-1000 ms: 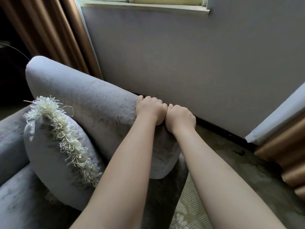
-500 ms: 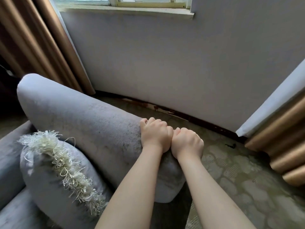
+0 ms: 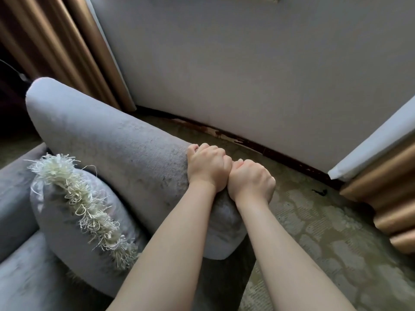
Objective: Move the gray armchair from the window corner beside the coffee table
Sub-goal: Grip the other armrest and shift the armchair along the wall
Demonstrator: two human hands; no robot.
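Observation:
The gray armchair (image 3: 107, 135) fills the left half of the head view, its padded back running from upper left down toward the centre. My left hand (image 3: 207, 168) grips the top edge of that back near its right end, fingers curled over the far side. Right beside it, knuckles touching, my right hand (image 3: 251, 181) grips the same edge. A gray cushion (image 3: 67, 225) with a cream fringe leans on the seat against the back. No coffee table is in view.
A gray wall (image 3: 247, 63) with a dark, scuffed baseboard (image 3: 258, 144) stands behind the chair. Bronze curtains hang at the upper left (image 3: 56, 41) and at the right edge (image 3: 386, 198). Patterned carpet (image 3: 325, 232) spreads between chair, wall and right curtain.
The chair back has drawn away from the wall, baring a strip of carpet and the baseboard. Both hands have kept their grip on the top edge. The window sill has slipped out of view.

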